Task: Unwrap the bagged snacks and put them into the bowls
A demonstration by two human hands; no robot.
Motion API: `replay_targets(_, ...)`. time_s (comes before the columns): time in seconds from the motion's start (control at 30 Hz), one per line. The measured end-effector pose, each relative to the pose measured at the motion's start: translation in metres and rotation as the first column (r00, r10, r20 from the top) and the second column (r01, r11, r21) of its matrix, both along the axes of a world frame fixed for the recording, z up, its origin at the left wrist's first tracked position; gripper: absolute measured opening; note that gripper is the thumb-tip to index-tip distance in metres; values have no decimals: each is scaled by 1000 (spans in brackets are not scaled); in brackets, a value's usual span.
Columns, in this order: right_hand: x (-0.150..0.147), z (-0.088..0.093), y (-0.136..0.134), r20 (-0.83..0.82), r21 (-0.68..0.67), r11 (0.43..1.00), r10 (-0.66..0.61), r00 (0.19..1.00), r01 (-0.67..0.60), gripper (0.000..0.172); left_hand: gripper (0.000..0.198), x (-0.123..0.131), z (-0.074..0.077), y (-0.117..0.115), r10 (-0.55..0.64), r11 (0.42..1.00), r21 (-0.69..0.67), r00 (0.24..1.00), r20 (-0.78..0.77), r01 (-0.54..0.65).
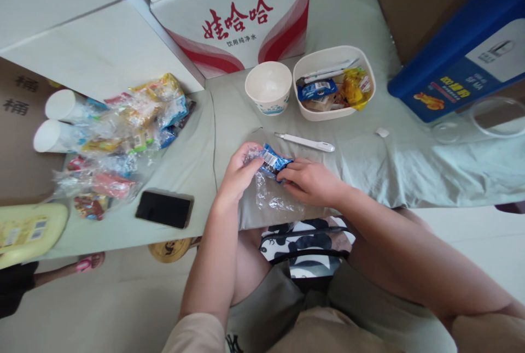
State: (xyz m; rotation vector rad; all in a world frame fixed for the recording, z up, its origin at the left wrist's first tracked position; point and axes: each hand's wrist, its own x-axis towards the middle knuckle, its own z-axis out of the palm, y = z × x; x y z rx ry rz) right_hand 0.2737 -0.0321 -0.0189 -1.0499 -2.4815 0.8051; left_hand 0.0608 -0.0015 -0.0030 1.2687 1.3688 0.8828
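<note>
Both hands grip a small blue snack packet (274,160) with a white barcode label, just above the cloth-covered table. My left hand (243,168) is closed on its left end and on some clear crinkled plastic. The fingers of my right hand (308,179) close on the packet's right end. A clear plastic bag (273,194) lies beneath and in front of the packet. Just beyond my hands rests a white utility knife (305,142). Farther back stand a white paper bowl (268,88) and a cream plastic tub (334,115) with packets and pens inside.
Wrapped snacks (139,118) and paper cups (53,135) are heaped at the left, near a black phone (164,209). A white carton (241,19) stands at the back. On the right are a blue box (459,63) and a clear plastic container (492,118).
</note>
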Motion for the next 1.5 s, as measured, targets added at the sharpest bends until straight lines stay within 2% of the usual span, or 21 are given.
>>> replay_targets(1.5, -1, 1, -1, 22, 0, 1000, 7, 1000, -7, 21, 14, 2, -2, -4, -61, 996, 56, 993, -101, 66)
